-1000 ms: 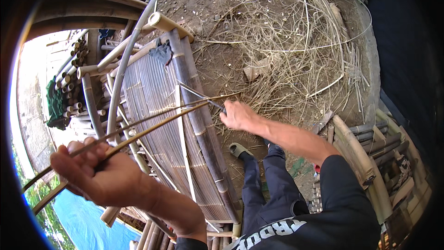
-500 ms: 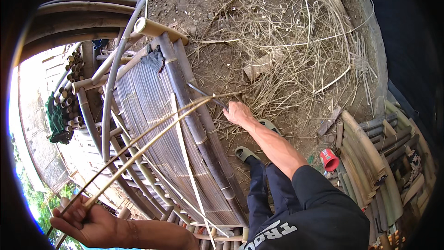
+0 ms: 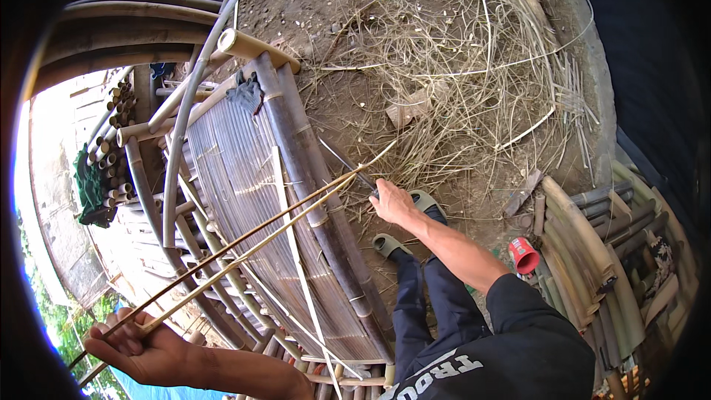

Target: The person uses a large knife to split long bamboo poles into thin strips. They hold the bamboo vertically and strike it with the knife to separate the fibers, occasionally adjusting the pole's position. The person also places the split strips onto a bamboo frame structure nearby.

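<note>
My left hand (image 3: pixel 141 347), at the lower left, has its fingers closed around two long, thin bamboo strips (image 3: pixel 235 261). One strip is darker than the other. They slant up to the right across a slatted bamboo bench (image 3: pixel 222 155) and come close together at the far end. My right hand (image 3: pixel 395 204) grips the dark handle of a knife (image 3: pixel 342 157), whose narrow blade points up to the left. The blade crosses the strips near their far tips; whether its edge is in the bamboo I cannot make out. A pale flat strip (image 3: pixel 291 233) lies along the bench.
Tangled bamboo shavings (image 3: pixel 474 81) cover the ground ahead. A grey glove (image 3: pixel 245 93) rests on the bench's far end. Split bamboo pieces (image 3: pixel 585 252) are stacked at right, beside a red container (image 3: pixel 523 255). Thick bamboo poles (image 3: pixel 141 11) lie at the far left.
My right hand and the knife have moved right and a little nearer to me. The strips now reach farther right past the blade. My left hand has stayed nearly in place.
</note>
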The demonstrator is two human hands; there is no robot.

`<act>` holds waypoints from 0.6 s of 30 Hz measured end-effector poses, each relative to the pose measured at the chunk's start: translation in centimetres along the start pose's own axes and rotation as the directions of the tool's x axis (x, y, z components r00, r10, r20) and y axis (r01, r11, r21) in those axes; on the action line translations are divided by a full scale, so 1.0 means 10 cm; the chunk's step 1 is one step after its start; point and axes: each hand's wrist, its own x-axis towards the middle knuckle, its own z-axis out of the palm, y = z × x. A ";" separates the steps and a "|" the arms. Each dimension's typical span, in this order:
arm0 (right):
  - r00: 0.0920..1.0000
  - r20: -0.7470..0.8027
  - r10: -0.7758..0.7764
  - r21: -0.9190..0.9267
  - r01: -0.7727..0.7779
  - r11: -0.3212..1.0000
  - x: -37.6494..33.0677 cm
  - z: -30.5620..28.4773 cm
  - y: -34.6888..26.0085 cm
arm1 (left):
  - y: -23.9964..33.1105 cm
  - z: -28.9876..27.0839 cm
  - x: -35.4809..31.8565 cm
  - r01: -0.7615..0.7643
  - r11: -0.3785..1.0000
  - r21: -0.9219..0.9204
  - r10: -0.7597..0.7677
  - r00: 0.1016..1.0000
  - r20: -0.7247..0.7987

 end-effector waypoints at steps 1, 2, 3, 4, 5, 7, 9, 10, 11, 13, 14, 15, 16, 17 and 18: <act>0.999 0.033 0.013 -0.018 -0.012 1.000 0.02 -0.03 0.06 | 0.01 0.06 -0.08 -0.030 0.998 0.051 0.037 0.991 -0.127; 0.986 0.109 0.123 -0.044 -0.118 0.992 0.02 -0.24 -0.08 | -0.03 -0.20 -0.03 0.112 0.980 -0.163 -0.076 0.974 0.216; 0.976 0.160 0.146 -0.036 -0.142 0.989 0.05 -0.32 -0.07 | -0.01 -0.19 -0.05 0.206 0.942 -0.266 -0.126 0.949 0.289; 0.963 0.211 0.168 -0.029 -0.166 0.986 0.09 -0.40 -0.05 | 0.01 -0.17 -0.06 0.301 0.885 -0.356 -0.164 0.916 0.365; 0.946 0.261 0.191 -0.020 -0.193 0.981 0.09 -0.43 -0.03 | 0.03 -0.13 -0.06 0.397 0.809 -0.434 -0.190 0.875 0.446; 0.968 0.240 0.079 0.006 -0.083 0.997 0.16 -0.39 0.24 | 0.08 0.08 -0.14 0.424 0.775 -0.469 -0.150 0.844 0.515; 0.979 0.201 0.024 -0.120 0.000 0.993 0.19 -0.45 0.31 | 0.11 0.24 -0.14 0.507 0.719 -0.476 -0.158 0.786 0.598; 0.971 0.236 0.051 -0.191 -0.005 0.982 0.31 -0.52 0.33 | 0.10 0.33 -0.12 0.497 0.732 -0.466 -0.128 0.772 0.622; 0.971 0.237 0.026 -0.295 0.046 0.954 0.43 -0.61 0.31 | 0.08 0.44 -0.08 0.485 0.747 -0.453 -0.109 0.763 0.637; 0.985 -0.002 -0.175 -0.654 0.131 0.745 0.68 -0.61 0.43 | -0.02 0.62 0.09 0.452 0.802 -0.391 -0.090 0.738 0.668; 0.980 -0.008 -0.197 -0.678 0.139 0.722 0.76 -0.63 0.37 | -0.09 0.71 0.11 0.375 0.837 -0.399 -0.051 0.779 0.625; 0.976 -0.017 -0.217 -0.701 0.143 0.698 0.80 -0.71 0.27 | -0.14 0.81 0.13 0.297 0.866 -0.403 -0.008 0.813 0.583; 0.971 -0.025 -0.237 -0.723 0.146 0.675 0.81 -0.77 0.19 | -0.15 0.92 0.13 0.215 0.891 -0.400 0.006 0.876 0.482; 0.988 0.016 -0.153 -0.534 0.138 0.834 0.80 -0.79 0.19 | -0.18 1.02 0.14 0.134 0.935 -0.329 0.011 0.915 0.404; 0.994 0.077 -0.082 -0.314 0.102 0.944 0.75 -0.79 0.19 | -0.20 1.11 0.14 0.058 0.967 -0.248 0.026 0.946 0.323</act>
